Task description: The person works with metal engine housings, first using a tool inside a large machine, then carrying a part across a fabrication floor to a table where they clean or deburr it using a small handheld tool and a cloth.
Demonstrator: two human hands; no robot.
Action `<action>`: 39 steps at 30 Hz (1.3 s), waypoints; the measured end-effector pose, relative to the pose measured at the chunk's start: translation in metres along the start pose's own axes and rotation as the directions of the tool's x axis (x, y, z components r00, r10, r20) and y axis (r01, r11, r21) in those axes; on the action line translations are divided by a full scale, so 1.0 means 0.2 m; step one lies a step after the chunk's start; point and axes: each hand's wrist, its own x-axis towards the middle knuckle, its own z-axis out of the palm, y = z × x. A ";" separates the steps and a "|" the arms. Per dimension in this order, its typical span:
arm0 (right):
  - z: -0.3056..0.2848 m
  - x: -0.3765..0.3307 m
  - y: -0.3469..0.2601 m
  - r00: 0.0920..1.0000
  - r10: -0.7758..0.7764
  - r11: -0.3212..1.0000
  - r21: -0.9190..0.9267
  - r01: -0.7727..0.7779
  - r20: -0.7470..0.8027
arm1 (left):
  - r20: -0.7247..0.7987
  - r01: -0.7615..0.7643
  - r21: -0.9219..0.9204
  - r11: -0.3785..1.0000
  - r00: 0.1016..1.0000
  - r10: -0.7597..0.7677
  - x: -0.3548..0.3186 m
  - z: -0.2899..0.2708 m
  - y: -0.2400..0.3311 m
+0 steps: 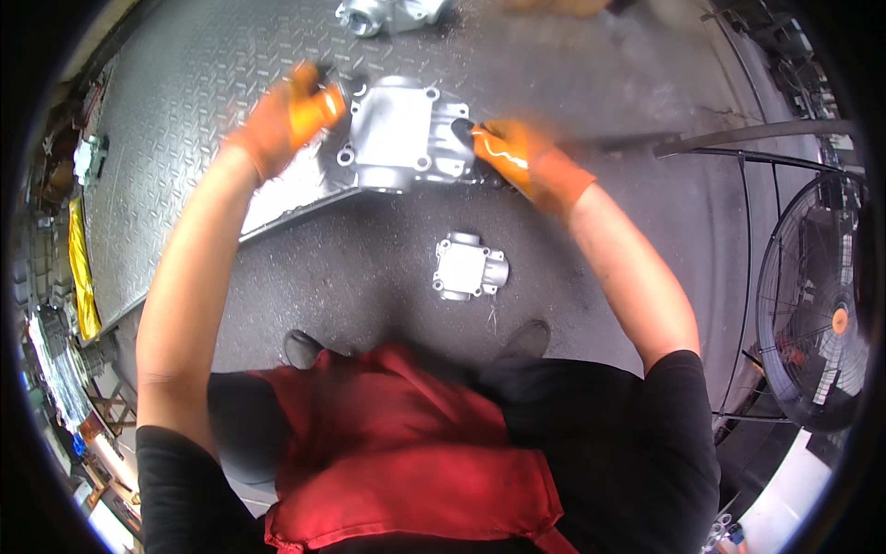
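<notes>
A silver metal casting (pixel 392 129) with a flat square face, bolt lugs and round bosses is in front of me, over the edge of the tread plate. On its right end, my right hand (pixel 526 157) in an orange glove is closed, dark fingertips against the metal. My left hand (pixel 286 120), also gloved in orange, is beside the casting's left edge. Motion smears its fingers, and whether they touch the casting is unclear. A similar casting (pixel 461 268), looking smaller, lies on the dark floor nearer my feet.
Another casting (pixel 388 13) rests at the far edge of view. The tread plate (pixel 212 83) covers the left side, with a yellow strip (pixel 83 268) beyond it. A large caged fan (pixel 817 305) and a black frame (pixel 746 240) stand at right. My shoes (pixel 529 340) are below.
</notes>
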 end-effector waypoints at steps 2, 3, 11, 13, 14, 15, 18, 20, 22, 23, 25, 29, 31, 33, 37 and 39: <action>0.00 0.09 0.13 0.995 0.099 0.993 0.057 -0.100 0.017 | 0.361 0.435 -0.604 0.668 0.896 -0.257 -0.08 0.18 -0.01; 0.05 0.00 0.03 0.997 0.081 0.969 0.232 -0.082 0.016 | 0.333 0.431 -0.630 0.646 0.902 -0.276 -0.15 0.22 0.11; 0.68 -0.37 0.31 0.909 0.206 0.820 0.443 -0.363 0.362 | 0.542 0.508 -0.549 0.664 0.821 -0.180 -0.72 0.04 0.39; 0.91 -0.32 0.53 0.879 0.233 0.932 0.162 -0.324 0.416 | 0.609 0.592 -0.511 0.623 0.761 -0.224 -0.84 0.09 0.13; 0.99 -0.27 0.49 0.835 0.289 0.856 0.264 -0.444 0.468 | 0.619 0.641 -0.503 0.580 0.735 -0.275 -0.91 0.11 -0.02; 1.08 -0.21 0.56 0.829 0.320 0.829 0.287 -0.479 0.459 | 0.625 0.655 -0.521 0.548 0.729 -0.278 -0.91 0.16 -0.14; 1.23 -0.04 0.70 0.844 0.434 0.833 0.215 -0.509 0.316 | 0.652 0.709 -0.531 0.465 0.692 -0.310 -0.92 0.31 -0.53; 1.34 0.03 0.98 0.819 0.506 0.817 0.154 -0.555 0.271 | 0.642 0.685 -0.437 0.583 0.691 -0.331 -0.85 0.41 -0.53; 1.26 0.04 0.76 0.767 0.570 0.816 -0.087 -0.572 0.295 | 0.568 0.764 -0.545 0.345 0.640 -0.518 -0.92 0.57 -0.82; 1.25 0.07 0.75 0.764 0.591 0.805 -0.246 -0.539 0.259 | 0.591 0.743 -0.156 0.650 0.598 -0.542 -0.88 0.57 -0.81; 1.23 0.12 0.74 0.800 0.557 0.794 -0.427 -0.434 0.222 | 0.557 0.194 0.633 0.750 0.558 -0.615 -0.79 0.52 -0.70; 0.88 0.02 0.43 0.828 0.379 0.911 -0.322 -0.256 0.414 | 0.736 0.217 0.086 0.972 0.644 -0.209 -0.44 0.03 0.20; 0.63 -0.07 0.19 0.804 0.175 0.984 -0.114 -0.133 0.568 | 0.441 -0.043 -0.235 0.971 0.885 0.146 -0.23 -0.11 0.27; 0.42 -0.03 -0.05 0.910 -0.114 0.993 0.020 0.115 0.398 | -0.100 -0.415 -0.011 0.910 0.906 0.412 0.11 -0.17 0.22; 0.10 0.30 -0.47 0.814 -0.079 0.997 -0.058 0.056 -0.576 | -0.339 -0.072 -0.039 0.997 0.939 0.054 0.80 -0.29 -0.18; -0.02 0.59 -0.49 0.737 0.106 0.994 0.054 -0.095 -0.668 | -0.153 0.116 -0.584 0.803 0.956 -0.249 0.97 -0.14 -0.21</action>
